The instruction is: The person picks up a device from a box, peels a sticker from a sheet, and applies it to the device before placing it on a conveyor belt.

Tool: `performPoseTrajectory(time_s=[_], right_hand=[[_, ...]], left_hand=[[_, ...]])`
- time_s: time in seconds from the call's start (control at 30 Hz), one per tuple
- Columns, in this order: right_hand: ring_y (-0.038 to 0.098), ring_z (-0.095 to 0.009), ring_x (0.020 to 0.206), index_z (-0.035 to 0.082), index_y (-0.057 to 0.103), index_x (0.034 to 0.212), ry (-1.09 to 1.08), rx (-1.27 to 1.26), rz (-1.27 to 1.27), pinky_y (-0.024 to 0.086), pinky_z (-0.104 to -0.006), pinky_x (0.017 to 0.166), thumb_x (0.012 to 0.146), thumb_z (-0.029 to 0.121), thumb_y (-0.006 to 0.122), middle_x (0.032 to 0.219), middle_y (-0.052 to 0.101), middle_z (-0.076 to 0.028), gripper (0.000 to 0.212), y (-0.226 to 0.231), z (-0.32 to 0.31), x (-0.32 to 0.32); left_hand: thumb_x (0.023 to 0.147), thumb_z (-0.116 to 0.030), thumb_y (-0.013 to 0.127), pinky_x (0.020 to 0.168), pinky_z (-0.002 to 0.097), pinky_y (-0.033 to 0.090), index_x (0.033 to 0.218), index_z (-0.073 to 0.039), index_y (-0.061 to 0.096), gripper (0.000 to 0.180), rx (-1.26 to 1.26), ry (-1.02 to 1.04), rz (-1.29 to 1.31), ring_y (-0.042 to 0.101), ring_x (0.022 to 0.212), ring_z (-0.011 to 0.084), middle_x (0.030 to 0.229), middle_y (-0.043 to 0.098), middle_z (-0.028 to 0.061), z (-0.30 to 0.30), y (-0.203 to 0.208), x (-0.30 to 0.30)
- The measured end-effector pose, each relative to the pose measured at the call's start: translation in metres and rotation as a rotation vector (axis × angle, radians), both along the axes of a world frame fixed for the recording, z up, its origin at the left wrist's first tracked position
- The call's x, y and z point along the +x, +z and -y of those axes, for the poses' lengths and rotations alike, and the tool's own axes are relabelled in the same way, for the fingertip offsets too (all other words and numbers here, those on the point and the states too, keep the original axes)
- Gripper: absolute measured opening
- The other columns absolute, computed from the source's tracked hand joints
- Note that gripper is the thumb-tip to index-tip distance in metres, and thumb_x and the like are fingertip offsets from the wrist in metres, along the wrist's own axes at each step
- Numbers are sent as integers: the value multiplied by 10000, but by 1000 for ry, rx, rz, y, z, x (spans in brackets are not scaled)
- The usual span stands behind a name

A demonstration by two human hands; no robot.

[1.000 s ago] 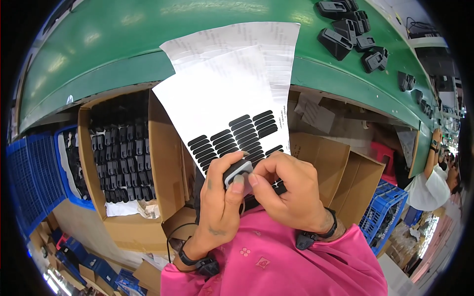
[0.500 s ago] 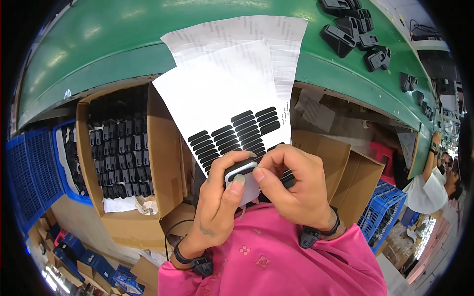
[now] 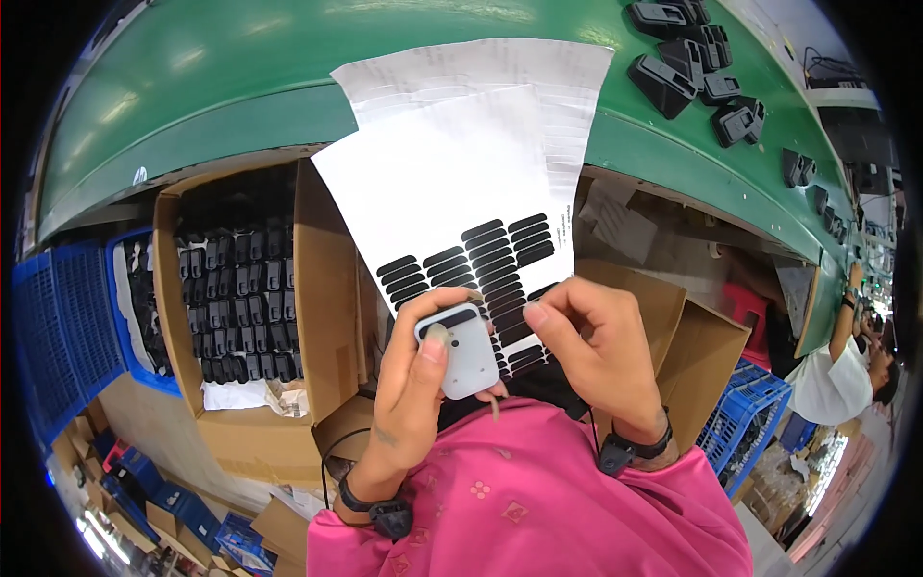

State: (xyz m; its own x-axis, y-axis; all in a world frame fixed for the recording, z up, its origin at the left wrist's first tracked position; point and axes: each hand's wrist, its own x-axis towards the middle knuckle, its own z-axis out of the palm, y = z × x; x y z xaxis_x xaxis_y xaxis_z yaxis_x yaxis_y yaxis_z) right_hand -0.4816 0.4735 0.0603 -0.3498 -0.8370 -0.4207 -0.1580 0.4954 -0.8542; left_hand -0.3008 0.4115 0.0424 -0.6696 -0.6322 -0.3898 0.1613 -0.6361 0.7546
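My left hand grips a pale grey-white housing, flat with rounded corners. A black strip lies across its upper end, and my thumb presses on its face just below that strip. My right hand is apart from the housing, to its right. Its thumb and bent forefinger are drawn together, and what lies between them, if anything, is too small to make out. Behind both hands, white sheets fan out from the bench edge, the top one bearing rows of black rounded stickers.
An open cardboard box at left holds rows of black plastic parts, beside blue crates. Black holders lie on the green bench. Another carton and blue basket stand at right; a person sits beyond.
My right hand has drawn away from the housing toward the right. My left hand has tilted the housing so that its face shows more fully.
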Motion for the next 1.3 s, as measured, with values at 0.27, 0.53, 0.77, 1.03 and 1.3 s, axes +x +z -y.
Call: performPoseTrajectory(time_s=[0.27,0.53,0.77,1.03,1.3], right_hand=[[594,-186,721,-21,637,965,365,-237,58,478,-298,641,741,162,752,856,617,-92,311,-11,-5,9],[601,-194,685,-6,656,989,575,-319,-37,491,-302,616,746,73,725,786,614,-99,266,6,25,4],[545,-253,805,22,670,1031,364,-507,-861,478,-335,656,730,18,713,888,553,-90,304,-41,41,15],[532,-294,814,18,607,896,333,-555,-722,459,-374,692,736,-5,677,879,561,-105,177,-49,35,20],[510,-38,724,9,539,916,115,-181,260,427,-195,633,892,11,597,844,548,-1,63,1,8,-3]], left_hand=[[983,-332,467,860,312,480,1364,13,342,529,-141,162,3,518,1121,184,1328,488,179,-22,-12,5],[899,-219,610,858,292,486,1377,-21,439,545,-310,-251,192,617,1010,190,1167,617,160,3,-14,42],[880,-259,626,623,329,534,1459,-55,171,764,22,56,-51,663,765,284,1019,537,156,-10,-16,37],[920,-183,525,695,257,435,1405,-66,230,580,15,8,0,556,893,143,1068,508,97,-21,-44,21],[928,-183,519,742,262,451,1370,-65,273,519,-8,-36,58,525,939,132,1083,505,86,-19,-20,14]])
